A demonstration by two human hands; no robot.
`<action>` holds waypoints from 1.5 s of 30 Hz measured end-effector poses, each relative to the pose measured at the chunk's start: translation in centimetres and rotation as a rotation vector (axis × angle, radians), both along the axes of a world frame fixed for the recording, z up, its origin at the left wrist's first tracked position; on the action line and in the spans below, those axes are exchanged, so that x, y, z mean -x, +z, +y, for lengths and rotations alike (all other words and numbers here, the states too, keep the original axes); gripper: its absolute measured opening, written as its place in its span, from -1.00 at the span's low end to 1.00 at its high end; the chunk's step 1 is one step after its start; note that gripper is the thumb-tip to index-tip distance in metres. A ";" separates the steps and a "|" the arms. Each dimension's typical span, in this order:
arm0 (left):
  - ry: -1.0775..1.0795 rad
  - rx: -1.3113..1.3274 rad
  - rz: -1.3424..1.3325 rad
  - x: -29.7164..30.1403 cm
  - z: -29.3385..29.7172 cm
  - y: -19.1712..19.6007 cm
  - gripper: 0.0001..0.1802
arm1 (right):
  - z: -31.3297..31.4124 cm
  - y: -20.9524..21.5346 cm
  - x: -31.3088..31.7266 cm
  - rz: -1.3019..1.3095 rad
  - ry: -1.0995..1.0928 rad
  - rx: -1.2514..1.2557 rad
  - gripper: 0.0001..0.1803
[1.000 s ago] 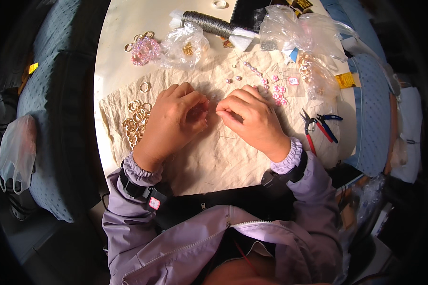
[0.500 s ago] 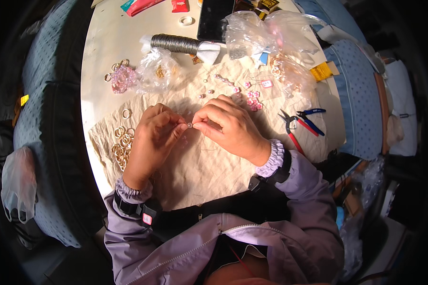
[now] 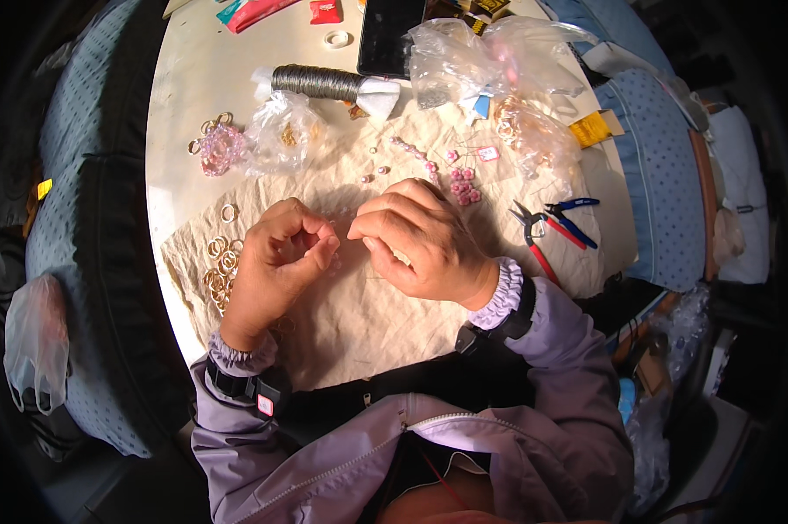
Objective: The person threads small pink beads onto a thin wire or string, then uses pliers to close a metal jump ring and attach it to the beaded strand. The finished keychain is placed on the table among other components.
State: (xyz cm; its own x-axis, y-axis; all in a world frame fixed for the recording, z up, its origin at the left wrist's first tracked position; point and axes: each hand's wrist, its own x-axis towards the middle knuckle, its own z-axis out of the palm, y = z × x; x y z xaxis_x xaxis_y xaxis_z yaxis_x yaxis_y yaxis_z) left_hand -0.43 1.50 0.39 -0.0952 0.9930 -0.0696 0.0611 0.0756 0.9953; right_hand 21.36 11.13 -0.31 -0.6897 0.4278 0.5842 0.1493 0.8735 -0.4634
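Note:
My left hand [image 3: 280, 266] is closed in a pinch above the cloth [image 3: 359, 341], thumb against the forefinger. Faint pale beads show near its fingertips, too blurred to make out what is held. Across a small gap, my right hand [image 3: 422, 240] has its fingers curled together, and whatever they grip is hidden. Beyond the right hand lie a short row of pearly pink beads [image 3: 418, 157], several pink flower beads [image 3: 464, 185] and loose round beads [image 3: 366, 179]. Gold rings [image 3: 219, 271] are heaped beside my left hand.
Red-handled pliers [image 3: 534, 240] and blue-handled cutters [image 3: 576, 205] lie to the right. A wire spool [image 3: 320, 83], a clear bag [image 3: 285, 135], a pink beaded loop [image 3: 222, 150] and a dark phone [image 3: 387, 39] are farther back. Another plastic bag [image 3: 534, 140] holds gold rings.
My hands have moved slightly apart. The clear bead that was between both sets of fingertips no longer shows there. My right fingers have curled inward.

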 end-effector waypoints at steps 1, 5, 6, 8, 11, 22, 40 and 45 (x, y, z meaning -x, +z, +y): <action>-0.028 -0.007 0.067 0.1 0.0 0.0 -0.94 | -0.2 0.0 0.0 -0.018 0.017 -0.007 -0.74; -0.088 0.000 0.198 0.6 0.0 0.1 -0.94 | -0.4 -0.5 0.3 -0.025 0.033 -0.020 -0.75; -0.095 0.005 0.213 0.6 0.0 0.1 -0.94 | -0.3 -0.6 0.3 -0.013 0.042 0.006 -0.74; -0.108 0.005 0.204 0.7 0.0 0.1 -0.93 | 0.0 -0.6 0.2 0.001 0.049 0.083 -0.75; -0.095 0.004 0.163 0.6 0.0 -0.2 -0.92 | 0.5 -0.3 0.0 -0.001 0.048 0.248 -0.81; 0.045 -0.027 0.383 1.1 0.2 -1.3 -0.93 | 1.5 0.0 -1.0 -0.168 -0.104 0.283 -0.84; 0.159 -0.076 0.321 1.0 0.6 -1.9 -0.90 | 1.6 -0.8 -0.6 -0.176 -0.116 0.264 -0.87; 0.121 0.004 0.343 1.2 0.5 -1.7 -0.88 | 1.5 -0.9 -0.5 -0.162 -0.124 0.270 -0.87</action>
State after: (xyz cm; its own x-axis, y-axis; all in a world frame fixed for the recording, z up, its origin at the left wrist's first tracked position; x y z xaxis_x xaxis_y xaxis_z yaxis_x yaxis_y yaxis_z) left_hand -1.61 1.95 -1.28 -0.2304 0.9729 -0.0167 0.3817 0.1061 0.9182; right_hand 21.81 12.64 -1.20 -0.6972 0.6387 0.3255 0.3372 0.6929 -0.6374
